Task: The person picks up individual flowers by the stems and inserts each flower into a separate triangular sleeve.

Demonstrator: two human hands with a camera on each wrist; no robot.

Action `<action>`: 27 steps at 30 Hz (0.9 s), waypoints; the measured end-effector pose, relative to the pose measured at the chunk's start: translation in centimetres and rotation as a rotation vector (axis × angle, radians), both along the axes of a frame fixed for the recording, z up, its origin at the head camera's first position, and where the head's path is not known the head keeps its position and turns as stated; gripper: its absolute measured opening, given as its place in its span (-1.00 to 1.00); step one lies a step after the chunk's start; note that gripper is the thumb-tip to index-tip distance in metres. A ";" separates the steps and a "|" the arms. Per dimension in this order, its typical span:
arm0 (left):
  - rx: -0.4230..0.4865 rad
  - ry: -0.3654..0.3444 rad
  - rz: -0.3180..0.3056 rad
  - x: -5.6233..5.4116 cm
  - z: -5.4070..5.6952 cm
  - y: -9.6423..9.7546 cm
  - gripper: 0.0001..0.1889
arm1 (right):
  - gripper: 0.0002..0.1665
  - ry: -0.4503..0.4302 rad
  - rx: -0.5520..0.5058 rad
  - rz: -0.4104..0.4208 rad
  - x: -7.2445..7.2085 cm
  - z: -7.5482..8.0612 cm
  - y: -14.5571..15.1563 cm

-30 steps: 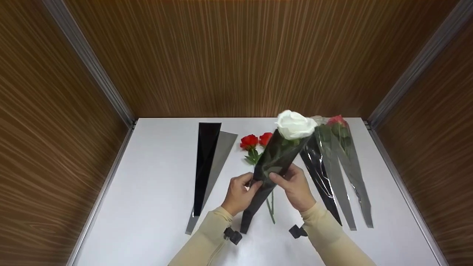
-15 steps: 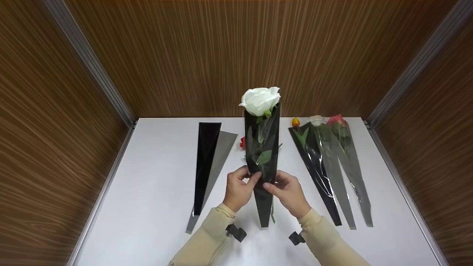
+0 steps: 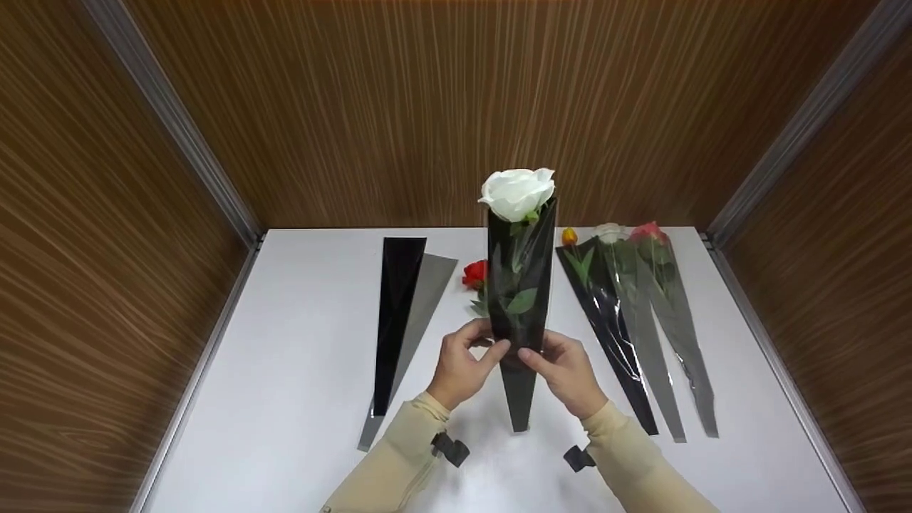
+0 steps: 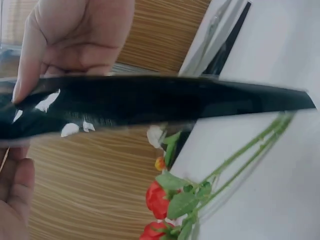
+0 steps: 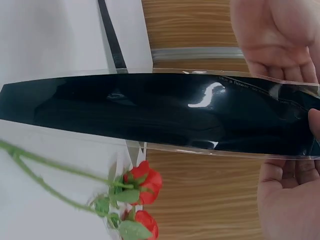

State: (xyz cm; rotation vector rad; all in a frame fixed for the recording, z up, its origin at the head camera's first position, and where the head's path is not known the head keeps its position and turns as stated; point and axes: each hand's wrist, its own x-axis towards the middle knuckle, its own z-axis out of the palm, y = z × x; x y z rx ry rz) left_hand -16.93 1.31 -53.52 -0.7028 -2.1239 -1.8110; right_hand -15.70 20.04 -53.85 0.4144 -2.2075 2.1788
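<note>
A white rose [image 3: 518, 194] stands upright in a tapered black wrapping sleeve [image 3: 519, 370], its bloom above the sleeve's wide top and green leaves showing through the clear front. My left hand [image 3: 459, 367] pinches the sleeve's left edge between thumb and fingers. On the opposite edge, my right hand [image 3: 568, 374] grips at nearly the same height, thumb in front and fingers behind. Dark film fills the middle of the right wrist view, where the sleeve [image 5: 160, 112] carries small print. Below it in that view lie two red roses [image 5: 145, 182], largely hidden behind the sleeve in the head view.
On the left of the white table [image 3: 299, 342] lie a black sleeve [image 3: 399, 313] and a grey sleeve [image 3: 431, 292] beneath it. At the right lie a wrapped orange tulip [image 3: 569, 236], a wrapped white rose [image 3: 610, 232] and a wrapped pink rose [image 3: 649, 232]. Wood-grain panels surround the table.
The wrapped white rose has swung from a rightward tilt to upright, then shifted slightly right. Both hands keep hold of the sleeve throughout. The orange tulip has come into sight.
</note>
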 end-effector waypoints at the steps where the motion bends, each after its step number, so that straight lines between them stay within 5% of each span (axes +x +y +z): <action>1: -0.013 0.003 -0.004 -0.1 -0.3 -0.2 -0.77 | -0.72 -0.006 0.003 -0.014 -0.1 0.0 0.3; 8: -0.176 -0.005 0.096 -0.6 -2.4 -3.2 -0.82 | -0.79 0.002 -0.005 -0.095 -0.5 0.5 2.7; 17: -0.585 -0.060 0.343 -0.5 -6.4 -8.7 -0.73 | -0.76 0.009 0.073 -0.202 -1.5 0.3 6.4; 27: -0.910 -0.287 0.366 0.1 -9.6 -12.4 -0.47 | -0.63 -0.110 0.130 -0.274 -2.8 -1.8 9.9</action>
